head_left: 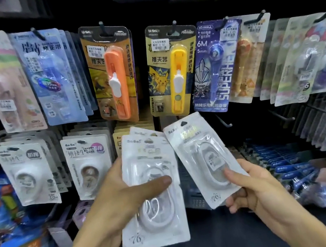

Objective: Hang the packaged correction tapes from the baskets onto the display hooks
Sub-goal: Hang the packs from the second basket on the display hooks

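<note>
Left hand (116, 199) grips "BoBo" packs (148, 191); right hand (256, 189) pinches single pack (202, 155).

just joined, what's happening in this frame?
A person is restocking a stationery display. The left hand holds a small stack of white correction tape packs, thumb pressed across the top one. The right hand pinches a single pack by its lower edge, tilted up toward the empty hook below the yellow Pikachu package. It isn't on a hook yet.
</note>
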The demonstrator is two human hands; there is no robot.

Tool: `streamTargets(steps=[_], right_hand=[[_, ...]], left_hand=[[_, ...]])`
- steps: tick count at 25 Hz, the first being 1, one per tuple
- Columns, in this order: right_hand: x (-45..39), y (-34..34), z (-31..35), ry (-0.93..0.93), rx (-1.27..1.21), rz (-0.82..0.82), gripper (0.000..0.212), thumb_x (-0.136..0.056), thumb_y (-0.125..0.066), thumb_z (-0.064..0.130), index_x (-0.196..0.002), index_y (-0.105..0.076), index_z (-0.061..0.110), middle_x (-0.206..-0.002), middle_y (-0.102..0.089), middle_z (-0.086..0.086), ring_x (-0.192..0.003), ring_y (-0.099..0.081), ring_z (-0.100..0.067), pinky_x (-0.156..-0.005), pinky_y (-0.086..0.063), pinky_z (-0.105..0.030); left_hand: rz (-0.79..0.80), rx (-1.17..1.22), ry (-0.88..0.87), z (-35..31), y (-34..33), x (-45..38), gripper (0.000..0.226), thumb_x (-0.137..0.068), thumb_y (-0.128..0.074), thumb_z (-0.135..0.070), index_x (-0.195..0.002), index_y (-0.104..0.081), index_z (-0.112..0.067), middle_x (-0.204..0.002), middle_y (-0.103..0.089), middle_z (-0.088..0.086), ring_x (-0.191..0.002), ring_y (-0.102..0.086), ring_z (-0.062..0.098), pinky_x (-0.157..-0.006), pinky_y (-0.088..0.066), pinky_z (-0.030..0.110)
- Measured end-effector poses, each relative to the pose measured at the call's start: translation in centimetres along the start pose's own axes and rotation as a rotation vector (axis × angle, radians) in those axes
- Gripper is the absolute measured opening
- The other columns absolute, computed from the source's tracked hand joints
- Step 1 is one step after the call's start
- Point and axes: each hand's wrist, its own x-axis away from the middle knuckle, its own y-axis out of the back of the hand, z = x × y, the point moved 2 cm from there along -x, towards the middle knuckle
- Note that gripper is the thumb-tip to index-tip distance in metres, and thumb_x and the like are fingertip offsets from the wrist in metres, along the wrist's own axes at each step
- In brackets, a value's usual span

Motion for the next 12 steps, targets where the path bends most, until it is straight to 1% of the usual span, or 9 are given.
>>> streamTargets(steps=[1,3,4,5,7,9,12], right_hand=[[0.1,0.1,-0.8,-0.003,0.005,-0.071,0.049,-0.075,-0.082,0.033,-0.113,-0.067,0.006,-0.084,-0.072,-0.021,-0.055,-0.062,-0.025,-0.046,-0.054,-0.031],[0.1,-0.5,-2.1,0.000,0.003,-0.161,0.040,-0.076,-0.077,0.034,-0.109,-0.070,0.011,-0.082,-0.074,-0.018,-0.052,-0.061,-0.025,-0.044,-0.052,-0.031],[0.1,-1.2,-2.4,0.009,0.026,-0.177,0.032,-0.079,-0.076,0.034,-0.106,-0.072,0.017,-0.080,-0.074,-0.016,-0.049,-0.059,-0.023,-0.042,-0.049,-0.030],[0.2,-1.9,-2.5,0.026,0.068,-0.185,0.022,-0.083,-0.075,0.035,-0.102,-0.074,0.024,-0.077,-0.073,-0.013,-0.047,-0.056,-0.021,-0.040,-0.045,-0.027],[0.6,-3.2,-2.8,0.063,0.107,-0.197,0.007,-0.088,-0.072,0.034,-0.095,-0.075,0.035,-0.068,-0.071,-0.013,-0.042,-0.049,-0.015,-0.039,-0.037,-0.023],[1.2,-3.8,-2.9,0.099,0.076,-0.245,0.007,-0.088,-0.072,0.030,-0.090,-0.075,0.036,-0.062,-0.068,-0.013,-0.040,-0.050,-0.013,-0.037,-0.033,-0.020],[1.8,-4.5,-3.1,0.177,0.065,-0.312,0.011,-0.088,-0.073,0.026,-0.088,-0.076,0.036,-0.065,-0.069,-0.007,-0.047,-0.056,-0.015,-0.038,-0.035,-0.017]], left_hand=[[-0.091,0.015,-0.038,-0.1,0.3,-0.2,0.070,-0.048,-0.096,-0.023,-0.112,-0.070,-0.030,-0.099,-0.082,-0.001,-0.088,-0.080,0.022,-0.070,-0.064,0.034],[-0.197,0.090,-0.089,-0.3,0.4,-0.4,0.072,-0.046,-0.092,-0.027,-0.114,-0.070,-0.026,-0.099,-0.082,0.000,-0.089,-0.079,0.024,-0.079,-0.062,0.042],[-0.220,0.108,-0.105,-0.4,0.2,-0.4,0.074,-0.045,-0.091,-0.028,-0.115,-0.069,-0.025,-0.100,-0.082,0.000,-0.090,-0.079,0.024,-0.082,-0.060,0.044],[-0.237,0.109,-0.120,-0.5,-0.1,-0.3,0.074,-0.044,-0.091,-0.028,-0.115,-0.069,-0.024,-0.099,-0.082,0.000,-0.089,-0.079,0.023,-0.082,-0.060,0.044],[-0.254,0.096,-0.140,-0.6,-0.7,-0.3,0.073,-0.044,-0.090,-0.028,-0.114,-0.069,-0.025,-0.097,-0.082,-0.002,-0.086,-0.080,0.021,-0.079,-0.061,0.042],[-0.263,0.101,-0.151,-0.5,-0.8,-0.3,0.069,-0.046,-0.090,-0.027,-0.112,-0.069,-0.025,-0.096,-0.082,-0.003,-0.086,-0.080,0.020,-0.076,-0.061,0.039],[-0.290,0.113,-0.166,-0.5,-0.3,-0.4,0.068,-0.046,-0.090,-0.030,-0.111,-0.070,-0.028,-0.098,-0.082,-0.004,-0.088,-0.079,0.019,-0.079,-0.060,0.040]])
